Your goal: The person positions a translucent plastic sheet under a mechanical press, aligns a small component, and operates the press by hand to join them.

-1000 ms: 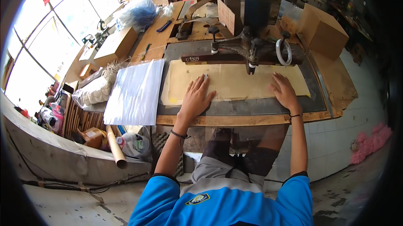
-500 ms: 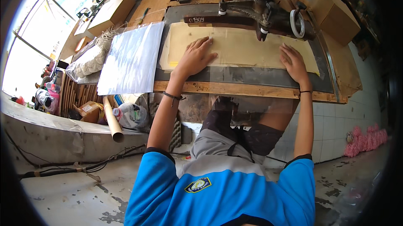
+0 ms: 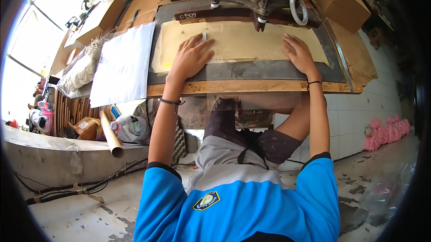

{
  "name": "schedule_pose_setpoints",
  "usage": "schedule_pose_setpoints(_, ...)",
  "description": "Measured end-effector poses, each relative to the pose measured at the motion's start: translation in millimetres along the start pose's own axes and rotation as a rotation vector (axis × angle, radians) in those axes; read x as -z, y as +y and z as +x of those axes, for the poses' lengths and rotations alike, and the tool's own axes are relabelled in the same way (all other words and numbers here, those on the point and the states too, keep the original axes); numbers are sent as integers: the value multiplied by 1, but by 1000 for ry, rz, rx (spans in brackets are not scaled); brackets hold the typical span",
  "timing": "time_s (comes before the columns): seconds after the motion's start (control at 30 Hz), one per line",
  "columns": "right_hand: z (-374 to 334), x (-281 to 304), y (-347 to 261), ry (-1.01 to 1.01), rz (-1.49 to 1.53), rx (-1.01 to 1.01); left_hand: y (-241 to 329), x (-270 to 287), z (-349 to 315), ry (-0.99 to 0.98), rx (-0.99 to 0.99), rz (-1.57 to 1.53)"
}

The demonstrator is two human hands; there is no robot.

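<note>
A pale cream-yellow sheet (image 3: 247, 44), smooth and flat with small dark flecks near its left end, lies in the upper middle of the frame on a dark grey plate (image 3: 251, 72) set into the wooden tabletop (image 3: 224, 87). Part of it sits under a clear film (image 3: 256, 101), which hangs past the front edge toward the person's lap.

The sheet is a long rectangle: its long axis runs left to right across the frame, the right end sloping slightly lower.

Both hands lie well apart, loosely spread and clamped on nothing — the left hand (image 3: 192, 58) over the sheet's left part, the right hand (image 3: 300, 55) near its right end.

Along the sheet's upper edge runs a dark bar (image 3: 197, 14); a metal arm (image 3: 242, 2) reaches over it, its pointed foot blocking that edge. A white ring (image 3: 298, 11) hangs at the arm's right.

Clear plastic sheets (image 3: 121, 64) lie at left — a cardboard box (image 3: 343, 2) stands upper right.
</note>
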State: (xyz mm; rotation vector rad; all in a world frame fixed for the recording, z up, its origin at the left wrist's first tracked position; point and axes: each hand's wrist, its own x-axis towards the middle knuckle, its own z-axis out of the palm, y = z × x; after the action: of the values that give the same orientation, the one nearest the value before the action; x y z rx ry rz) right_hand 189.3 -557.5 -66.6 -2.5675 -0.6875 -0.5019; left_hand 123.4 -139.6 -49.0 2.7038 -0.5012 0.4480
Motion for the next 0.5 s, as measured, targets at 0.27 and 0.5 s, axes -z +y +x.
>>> schedule_pose_setpoints(0.27,0,3,1,22,80,-27,3,0,-2,14,-8,-30)
schedule_pose_setpoints(0.5,-1,0,1,-18,71,-22,5,4,-2,-6,12,-46)
